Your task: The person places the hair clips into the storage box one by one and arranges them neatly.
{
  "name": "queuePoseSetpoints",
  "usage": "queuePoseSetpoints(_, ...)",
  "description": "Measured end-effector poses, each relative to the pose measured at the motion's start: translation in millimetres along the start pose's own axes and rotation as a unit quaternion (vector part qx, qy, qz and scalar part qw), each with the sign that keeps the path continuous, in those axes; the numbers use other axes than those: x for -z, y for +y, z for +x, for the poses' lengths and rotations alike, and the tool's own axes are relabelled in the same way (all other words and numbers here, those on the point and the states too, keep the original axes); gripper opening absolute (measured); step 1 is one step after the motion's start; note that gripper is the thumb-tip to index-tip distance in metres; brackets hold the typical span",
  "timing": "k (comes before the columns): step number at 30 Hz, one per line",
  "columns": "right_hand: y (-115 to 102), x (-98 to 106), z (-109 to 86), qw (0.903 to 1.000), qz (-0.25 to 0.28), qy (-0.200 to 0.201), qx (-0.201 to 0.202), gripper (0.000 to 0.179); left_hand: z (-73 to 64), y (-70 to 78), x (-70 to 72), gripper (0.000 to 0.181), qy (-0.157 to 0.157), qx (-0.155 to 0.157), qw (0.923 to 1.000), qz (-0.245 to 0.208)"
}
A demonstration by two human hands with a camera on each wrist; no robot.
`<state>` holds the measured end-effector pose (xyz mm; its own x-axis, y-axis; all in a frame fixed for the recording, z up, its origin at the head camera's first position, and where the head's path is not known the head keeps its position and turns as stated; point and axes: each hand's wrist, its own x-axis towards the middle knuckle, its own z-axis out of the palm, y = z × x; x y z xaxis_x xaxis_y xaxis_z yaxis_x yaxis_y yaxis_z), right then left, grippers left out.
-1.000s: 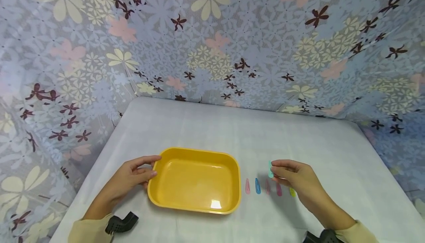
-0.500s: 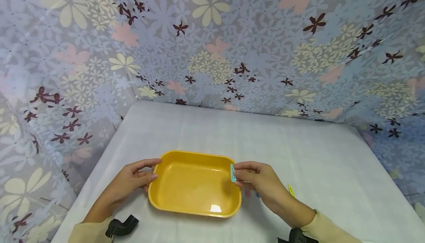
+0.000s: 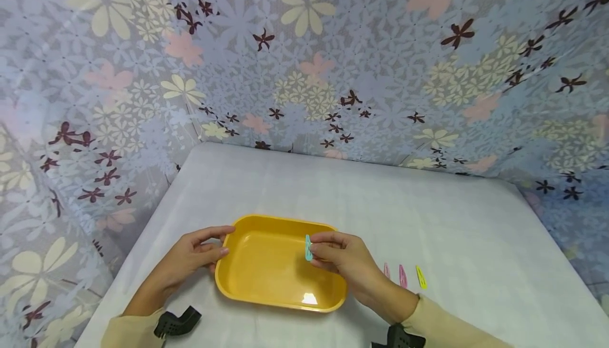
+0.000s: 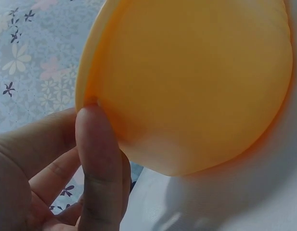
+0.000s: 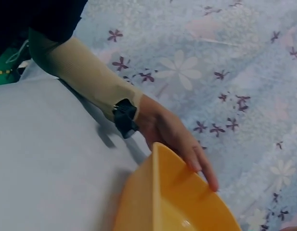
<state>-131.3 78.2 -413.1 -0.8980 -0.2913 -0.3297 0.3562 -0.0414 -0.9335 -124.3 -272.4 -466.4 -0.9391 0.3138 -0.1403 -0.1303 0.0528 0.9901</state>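
Observation:
A turquoise snap hair clip is pinched between the thumb and fingers of my right hand. That hand is above the right part of a yellow rectangular tray, with the clip upright over its inside. At the tray's left end, my left hand rests its index finger and thumb against the rim. Up close in the left wrist view, the thumb touches the tray's wall. Across the tray in the right wrist view, the left hand lies along the rim.
Right of the tray, on the white-covered table, lie a pale pink clip, a magenta clip and a yellow clip. My right forearm covers the spot beside the tray. A floral cloth hangs behind the table.
My right hand has carried the turquoise clip leftward from above the row of clips to over the tray. The left hand has kept its place on the rim.

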Motion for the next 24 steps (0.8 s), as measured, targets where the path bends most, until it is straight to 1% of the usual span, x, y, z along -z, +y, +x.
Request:
queuePoseSetpoints(6, 14.8, -19.3, 5.9, 0.9996, -0.001, -0.028, -0.010, 0.032, -2.8, -4.7, -1.1, 0.059, -0.010, 0.010, 0.9999, -0.007)
queuePoseSetpoints(12, 16.5, -39.1, 12.4, 0.9982, -0.014, -0.056, -0.017, 0.034, -6.8, -6.8, -3.0, 0.056, -0.004, 0.006, 1.0000, 0.000)
queuePoseSetpoints(19, 18.1, -57.9, 20.2, 0.9976, -0.033, -0.056, -0.022, 0.030, -3.3, -2.4, -2.7, 0.057, 0.001, -0.008, 0.9999, 0.012)
queuePoseSetpoints(24, 19.9, -67.6, 27.4, 0.9970, -0.043, -0.057, -0.030, 0.032, -0.2, 1.2, -1.8, 0.057, 0.001, -0.005, 0.9998, 0.017)
